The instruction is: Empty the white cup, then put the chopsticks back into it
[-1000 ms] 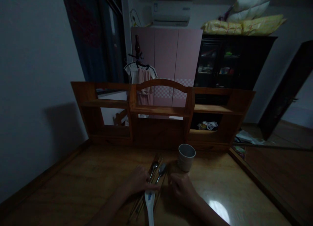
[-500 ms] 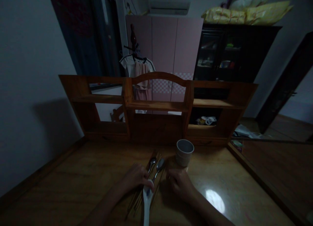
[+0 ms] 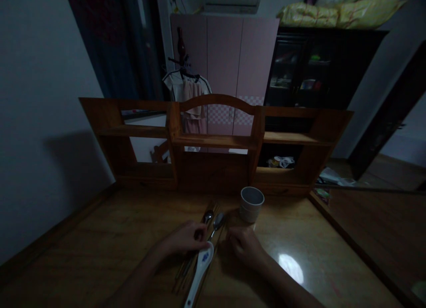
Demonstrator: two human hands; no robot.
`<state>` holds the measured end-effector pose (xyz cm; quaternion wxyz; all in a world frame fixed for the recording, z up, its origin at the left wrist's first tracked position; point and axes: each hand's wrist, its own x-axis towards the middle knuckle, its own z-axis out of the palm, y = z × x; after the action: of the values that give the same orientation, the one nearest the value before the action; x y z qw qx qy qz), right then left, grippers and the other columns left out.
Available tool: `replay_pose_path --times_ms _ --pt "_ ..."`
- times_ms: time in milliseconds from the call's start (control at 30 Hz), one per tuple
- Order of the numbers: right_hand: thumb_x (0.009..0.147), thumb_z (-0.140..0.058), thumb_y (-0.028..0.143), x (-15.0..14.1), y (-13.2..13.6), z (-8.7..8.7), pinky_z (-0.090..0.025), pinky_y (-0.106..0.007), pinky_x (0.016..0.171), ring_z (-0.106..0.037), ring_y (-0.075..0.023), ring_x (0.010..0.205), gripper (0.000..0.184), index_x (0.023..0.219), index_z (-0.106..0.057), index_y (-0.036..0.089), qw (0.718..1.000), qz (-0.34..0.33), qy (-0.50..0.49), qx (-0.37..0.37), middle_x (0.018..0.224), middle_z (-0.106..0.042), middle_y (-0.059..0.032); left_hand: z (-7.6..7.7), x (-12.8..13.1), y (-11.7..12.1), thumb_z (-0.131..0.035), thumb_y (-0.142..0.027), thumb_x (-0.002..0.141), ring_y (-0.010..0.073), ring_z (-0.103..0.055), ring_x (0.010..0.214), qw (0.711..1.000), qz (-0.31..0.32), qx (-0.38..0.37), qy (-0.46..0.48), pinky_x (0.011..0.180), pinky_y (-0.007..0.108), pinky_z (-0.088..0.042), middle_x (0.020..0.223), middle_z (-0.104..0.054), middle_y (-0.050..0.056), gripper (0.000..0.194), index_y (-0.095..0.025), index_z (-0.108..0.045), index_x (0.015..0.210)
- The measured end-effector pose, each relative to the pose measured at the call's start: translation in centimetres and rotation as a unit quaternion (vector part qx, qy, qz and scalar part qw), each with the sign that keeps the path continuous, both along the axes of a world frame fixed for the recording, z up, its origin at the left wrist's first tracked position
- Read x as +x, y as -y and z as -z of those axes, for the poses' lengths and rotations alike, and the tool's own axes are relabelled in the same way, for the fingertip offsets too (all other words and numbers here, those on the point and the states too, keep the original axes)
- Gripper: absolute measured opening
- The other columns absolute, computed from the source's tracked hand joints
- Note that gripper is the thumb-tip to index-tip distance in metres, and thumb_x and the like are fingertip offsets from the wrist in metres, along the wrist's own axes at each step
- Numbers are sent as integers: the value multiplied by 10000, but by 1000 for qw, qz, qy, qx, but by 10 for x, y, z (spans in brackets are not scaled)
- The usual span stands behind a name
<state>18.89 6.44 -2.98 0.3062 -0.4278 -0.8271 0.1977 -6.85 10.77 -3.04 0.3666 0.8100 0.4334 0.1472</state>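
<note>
My left hand (image 3: 185, 238) rests on a bundle of cutlery on the wooden desk (image 3: 100, 254), its fingers closed over the handles of two metal spoons (image 3: 213, 221) and several chopsticks (image 3: 186, 270). A white ceramic spoon (image 3: 199, 271) with a blue mark lies just under its fingertips, angled toward me. My right hand (image 3: 244, 246) lies curled on the desk right of the spoons, touching the bundle's edge; nothing shows in it. A white cup (image 3: 250, 204) stands upright just beyond my right hand.
A wooden shelf unit (image 3: 216, 141) runs along the back of the desk, with small items in its lower right bay. A raised rim edges the desk on both sides. A lamp glare (image 3: 291, 268) shines on the desk at right. Wardrobes stand behind.
The white ceramic spoon has swung so its bowl points up and right, handle toward lower left. My left hand shifted slightly over the cutlery. The view dipped a little.
</note>
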Motion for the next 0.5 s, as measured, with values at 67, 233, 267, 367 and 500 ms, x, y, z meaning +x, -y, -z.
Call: replay_pose_path --times_ms 67,233,267,367,500 --pt "784 -421 39 0 0 -1 -307 -228 579 -550 -132 636 189 702 -545 156 1000 -3 4 -1 696 -608 -25 3 1 -2 -689 -466 726 114 -525 630 1000 2 -4 13 520 191 -343 713 -596 -18 329 -150 -617 786" --pt "813 -428 51 0 3 -7 -352 -233 621 -581 -147 689 186 779 -574 162 1000 -18 2 -8 747 -628 -28 -4 9 -3 -630 -509 786 120 -527 647 997 -49 61 16 549 204 -332 703 -590 -23 352 -158 -605 779" --pt "837 -425 63 -1 4 -9 -367 -235 640 -588 -150 714 188 827 -582 166 1000 -28 0 -10 784 -636 -31 -6 10 -3 -611 -508 803 120 -530 644 995 -64 82 7 556 208 -328 698 -592 -25 345 -164 -610 790" --pt "876 -440 104 -4 9 -17 -407 -246 696 -592 -163 796 180 968 -578 172 999 -53 8 -3 909 -633 -49 -10 14 0 -591 -515 815 122 -537 622 987 -92 128 -31 556 216 -308 677 -586 -35 333 -185 -623 834" --pt "847 -536 135 -12 15 -28 -431 -276 797 -557 -191 945 282 1119 -568 201 994 -90 48 28 1088 -582 -64 -14 19 7 -569 -538 826 146 -560 659 978 -92 175 -63 573 229 -305 735 -618 -20 334 -206 -601 844"
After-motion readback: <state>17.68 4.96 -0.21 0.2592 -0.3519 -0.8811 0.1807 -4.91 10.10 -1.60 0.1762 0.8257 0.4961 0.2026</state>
